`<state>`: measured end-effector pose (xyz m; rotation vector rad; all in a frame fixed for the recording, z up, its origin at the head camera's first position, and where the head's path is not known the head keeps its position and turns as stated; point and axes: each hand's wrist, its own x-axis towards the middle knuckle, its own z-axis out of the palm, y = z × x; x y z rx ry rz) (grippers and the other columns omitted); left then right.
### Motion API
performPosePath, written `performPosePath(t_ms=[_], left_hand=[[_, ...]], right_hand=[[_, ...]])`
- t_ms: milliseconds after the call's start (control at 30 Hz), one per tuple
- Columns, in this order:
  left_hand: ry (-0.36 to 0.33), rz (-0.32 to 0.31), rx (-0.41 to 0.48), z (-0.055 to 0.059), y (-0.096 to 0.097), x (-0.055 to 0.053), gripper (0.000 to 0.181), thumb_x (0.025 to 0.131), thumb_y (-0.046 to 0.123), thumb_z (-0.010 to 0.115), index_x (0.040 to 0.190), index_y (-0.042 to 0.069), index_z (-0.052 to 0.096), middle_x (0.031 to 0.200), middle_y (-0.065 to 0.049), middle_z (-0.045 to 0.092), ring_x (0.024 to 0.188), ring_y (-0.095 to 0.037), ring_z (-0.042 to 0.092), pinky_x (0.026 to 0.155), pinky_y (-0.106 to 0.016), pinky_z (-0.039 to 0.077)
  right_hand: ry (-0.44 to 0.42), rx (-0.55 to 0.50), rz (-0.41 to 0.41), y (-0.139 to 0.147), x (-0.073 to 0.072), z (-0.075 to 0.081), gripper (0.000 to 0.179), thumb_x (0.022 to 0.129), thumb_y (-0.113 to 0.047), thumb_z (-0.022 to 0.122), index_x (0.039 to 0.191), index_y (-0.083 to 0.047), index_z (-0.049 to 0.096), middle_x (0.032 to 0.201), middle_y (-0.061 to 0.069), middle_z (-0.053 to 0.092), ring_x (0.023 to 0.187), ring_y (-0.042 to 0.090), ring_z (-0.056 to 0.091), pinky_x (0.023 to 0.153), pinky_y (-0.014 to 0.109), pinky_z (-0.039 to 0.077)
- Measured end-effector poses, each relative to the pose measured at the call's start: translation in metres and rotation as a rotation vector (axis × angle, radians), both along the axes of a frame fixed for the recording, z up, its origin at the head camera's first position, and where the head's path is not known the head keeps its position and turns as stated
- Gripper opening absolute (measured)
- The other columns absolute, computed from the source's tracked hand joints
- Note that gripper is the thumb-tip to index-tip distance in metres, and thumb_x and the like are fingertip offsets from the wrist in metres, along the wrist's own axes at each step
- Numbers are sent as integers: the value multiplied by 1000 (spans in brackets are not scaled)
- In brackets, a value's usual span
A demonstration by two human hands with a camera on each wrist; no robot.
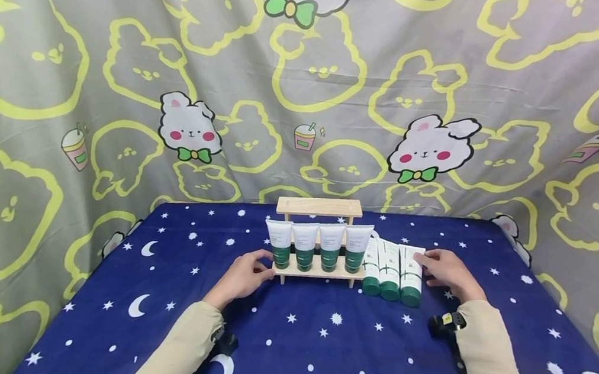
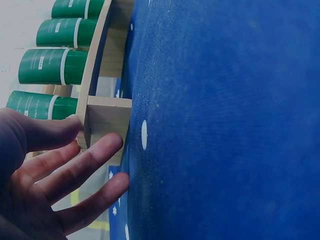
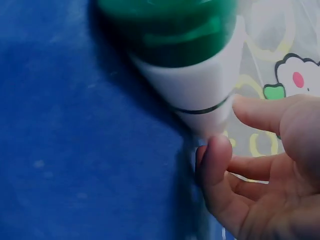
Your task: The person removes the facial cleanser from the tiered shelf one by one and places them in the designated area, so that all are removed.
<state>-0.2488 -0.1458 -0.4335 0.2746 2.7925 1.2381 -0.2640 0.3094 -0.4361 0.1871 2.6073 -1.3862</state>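
Note:
My left hand (image 1: 240, 277) grips the left end of a light wooden tiered stand (image 1: 320, 206). In the left wrist view, the thumb (image 2: 52, 134) lies on the end of the lower shelf (image 2: 95, 60), while the other fingers spread behind and beneath it. Several white-and-green squeeze tubes (image 1: 305, 241) stand cap-down in a row on that shelf. To the right, three similar tubes lie side by side, green caps toward me. My right hand (image 1: 449, 271) pinches the rightmost tube (image 1: 411, 274) near its flat white end, thumb (image 3: 260, 112) against its side in the right wrist view.
A dark blue cloth (image 1: 295, 353) with white stars and moons covers the table. Behind it hangs a grey curtain (image 1: 330, 142) with cartoon animals. The stand's raised back shelf rises behind the upright tubes.

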Motion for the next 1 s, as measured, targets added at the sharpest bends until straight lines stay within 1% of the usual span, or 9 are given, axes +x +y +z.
performPosePath(t_ms=[133, 233, 300, 400, 567, 633, 767, 867, 1000], left_hand=[[5, -3, -9, 1, 0, 0, 27, 96, 11, 71, 122, 7, 66, 84, -2, 77, 76, -16, 70, 68, -30, 50], [5, -5, -11, 2, 1, -1, 26, 96, 11, 71, 121, 7, 66, 84, -3, 77, 76, -16, 70, 69, -30, 50], [6, -8, -12, 2, 1, -1, 27, 96, 11, 71, 122, 7, 66, 84, -2, 77, 76, -16, 70, 69, -31, 50], [2, -7, -9, 3, 1, -1, 27, 96, 12, 71, 122, 7, 65, 84, -2, 77, 77, -16, 70, 69, -31, 50], [2, -11, -8, 3, 1, 0, 28, 96, 13, 71, 123, 6, 65, 85, -2, 77, 77, -16, 70, 70, -31, 51], [-1, -10, -6, 2, 1, 0, 28, 96, 13, 71, 123, 6, 65, 85, -2, 77, 77, -16, 70, 70, -31, 51], [-7, -8, -6, 1, 0, -1, 28, 96, 12, 71, 123, 7, 65, 86, -2, 77, 78, -16, 70, 70, -31, 51], [-6, -5, -7, 1, 0, -1, 27, 96, 13, 71, 122, 7, 65, 86, -2, 77, 77, -15, 69, 70, -31, 51], [-3, -7, -7, 1, 0, -1, 27, 96, 13, 71, 122, 7, 66, 85, -2, 77, 77, -16, 70, 70, -31, 50]], right_hand=[[59, 57, 18, 2, 2, 10, 67, 107, -42, 51, 143, 14, 44, 131, 32, 54, 109, 35, 61, 79, 35, 58], [161, 92, 23, 1, 6, 23, 65, 107, -45, 49, 143, 8, 48, 133, 32, 56, 110, 38, 62, 83, 38, 57], [238, 102, 16, -1, 9, 33, 60, 107, -46, 48, 142, 4, 51, 131, 29, 59, 108, 37, 62, 84, 40, 56], [343, 112, -11, -8, 15, 48, 53, 107, -45, 49, 137, -1, 57, 122, 23, 64, 101, 29, 64, 82, 34, 56], [456, 109, -27, -19, 26, 72, 46, 107, -42, 51, 130, -4, 62, 113, 17, 67, 93, 16, 64, 76, 17, 52], [485, 118, -22, -22, 29, 80, 44, 107, -42, 52, 129, -5, 63, 111, 15, 68, 90, 10, 64, 75, 15, 51], [520, 162, 4, -32, 34, 90, 42, 106, -43, 54, 128, -9, 65, 109, 13, 70, 85, 3, 63, 73, 18, 49], [529, 191, 22, -40, 36, 95, 40, 105, -43, 56, 127, -11, 66, 110, 11, 71, 88, 7, 63, 74, 22, 48], [535, 205, 45, -49, 39, 98, 38, 104, -43, 58, 125, -13, 66, 112, 8, 72, 94, 17, 62, 76, 25, 47]])
